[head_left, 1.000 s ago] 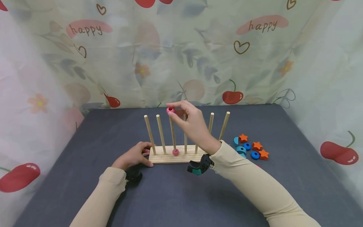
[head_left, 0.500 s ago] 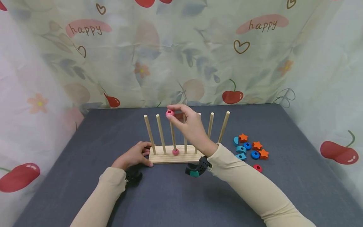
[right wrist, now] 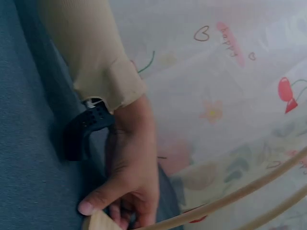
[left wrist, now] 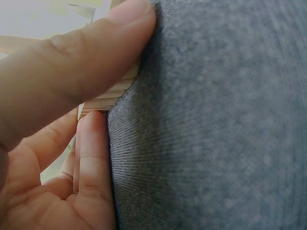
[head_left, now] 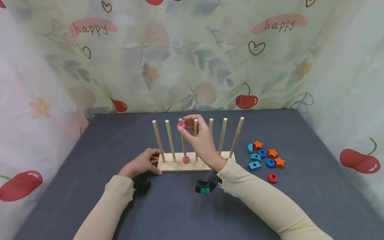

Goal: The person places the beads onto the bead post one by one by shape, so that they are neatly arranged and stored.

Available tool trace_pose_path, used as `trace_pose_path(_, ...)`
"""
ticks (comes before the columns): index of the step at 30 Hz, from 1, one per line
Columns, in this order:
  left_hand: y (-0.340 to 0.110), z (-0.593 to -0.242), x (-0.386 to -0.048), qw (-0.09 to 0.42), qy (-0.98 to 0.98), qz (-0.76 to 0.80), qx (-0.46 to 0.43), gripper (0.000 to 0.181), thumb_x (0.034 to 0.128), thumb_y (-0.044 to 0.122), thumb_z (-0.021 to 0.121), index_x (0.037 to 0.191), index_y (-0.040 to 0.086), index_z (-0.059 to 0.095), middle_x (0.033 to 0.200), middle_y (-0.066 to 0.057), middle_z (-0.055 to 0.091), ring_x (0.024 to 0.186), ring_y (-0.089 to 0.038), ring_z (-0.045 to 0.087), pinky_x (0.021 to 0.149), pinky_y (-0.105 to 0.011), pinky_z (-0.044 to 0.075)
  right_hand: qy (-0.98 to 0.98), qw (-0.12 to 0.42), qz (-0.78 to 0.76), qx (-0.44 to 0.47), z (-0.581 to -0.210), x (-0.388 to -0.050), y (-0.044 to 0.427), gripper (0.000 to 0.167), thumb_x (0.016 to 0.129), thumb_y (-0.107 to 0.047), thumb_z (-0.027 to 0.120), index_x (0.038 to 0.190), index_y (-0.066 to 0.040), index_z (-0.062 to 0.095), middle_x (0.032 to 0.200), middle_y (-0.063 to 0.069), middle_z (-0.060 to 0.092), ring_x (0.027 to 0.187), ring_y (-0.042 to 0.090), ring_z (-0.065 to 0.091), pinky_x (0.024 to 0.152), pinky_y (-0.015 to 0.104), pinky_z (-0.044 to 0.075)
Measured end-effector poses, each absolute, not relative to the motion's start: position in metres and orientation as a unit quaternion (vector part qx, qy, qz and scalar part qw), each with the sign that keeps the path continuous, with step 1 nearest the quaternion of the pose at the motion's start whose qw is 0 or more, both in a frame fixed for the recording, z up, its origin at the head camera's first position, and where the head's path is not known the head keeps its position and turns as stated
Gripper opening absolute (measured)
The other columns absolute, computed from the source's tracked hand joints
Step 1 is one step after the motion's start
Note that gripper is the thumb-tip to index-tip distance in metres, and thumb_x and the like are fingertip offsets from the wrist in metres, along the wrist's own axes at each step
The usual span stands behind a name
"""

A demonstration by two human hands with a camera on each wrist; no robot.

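In the head view my right hand (head_left: 204,140) pinches a pink bead (head_left: 181,126) between thumb and fingers. The bead sits around the upper part of the third peg from the left, with the peg's tip showing above it. A second pink bead (head_left: 186,160) lies at the foot of that peg. My left hand (head_left: 142,164) holds the left end of the wooden peg board (head_left: 174,167). Up close in the left wrist view, the thumb (left wrist: 81,62) lies along the board's edge and the fingertips touch its end. The right wrist view shows the left hand (right wrist: 136,167) at the board's corner.
Several wooden pegs (head_left: 158,141) stand upright along the board. Right of it lie orange stars (head_left: 272,153), blue rings (head_left: 270,163), light blue pieces (head_left: 254,165) and a red ring (head_left: 272,177). A patterned curtain (head_left: 180,60) hangs behind the dark tabletop (head_left: 186,206).
My right hand has come down with the pink bead, from above the third peg's tip to around its upper part. The red ring has come into full view. The left hand has stayed put.
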State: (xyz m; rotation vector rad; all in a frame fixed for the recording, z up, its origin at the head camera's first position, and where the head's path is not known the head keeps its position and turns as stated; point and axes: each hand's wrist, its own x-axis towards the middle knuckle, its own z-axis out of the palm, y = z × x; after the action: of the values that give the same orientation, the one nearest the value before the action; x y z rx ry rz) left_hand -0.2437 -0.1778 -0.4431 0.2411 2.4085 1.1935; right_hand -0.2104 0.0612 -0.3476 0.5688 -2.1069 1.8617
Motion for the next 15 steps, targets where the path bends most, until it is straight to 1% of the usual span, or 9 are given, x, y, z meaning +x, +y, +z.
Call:
trace_pose_path(6, -0.177, -0.442, -0.244, 0.220, 0.874, 0.424, 0.088, 0.079, 0.0652, 0.004, 0.088, 0.134, 0.001, 0.049, 0.124, -0.016, 0.042, 0.114, -0.028, 0.046, 0.105, -0.044, 0.043, -0.741, 0.118, 0.637, 0.176, -0.369, -0.209, 0.061, 0.026, 0.092, -0.017, 0.067, 0.114, -0.007, 0.055, 0.106, 0.007, 0.063, 0.103, 0.019, 0.062, 0.094, 0.037, 0.052)
trace_pose_path(12, -0.178, -0.443, -0.244, 0.218, 0.875, 0.422, 0.093, 0.079, 0.0648, 0.004, 0.089, 0.133, -0.001, 0.049, 0.124, -0.017, 0.042, 0.114, -0.029, 0.047, 0.105, -0.044, 0.043, -0.747, 0.091, 0.638, 0.163, -0.393, -0.207, 0.062, 0.028, 0.093, -0.016, 0.066, 0.114, -0.005, 0.052, 0.107, 0.010, 0.060, 0.105, 0.024, 0.060, 0.099, 0.048, 0.048)
trace_pose_path(15, -0.178, -0.444, -0.245, 0.219, 0.874, 0.424, 0.094, 0.080, 0.0649, 0.004, 0.088, 0.134, -0.001, 0.048, 0.124, -0.017, 0.042, 0.116, -0.029, 0.047, 0.106, -0.044, 0.043, -0.749, 0.079, 0.639, 0.156, -0.403, -0.206, 0.063, 0.028, 0.092, -0.016, 0.066, 0.113, -0.004, 0.052, 0.106, 0.012, 0.060, 0.103, 0.025, 0.060, 0.099, 0.051, 0.047)
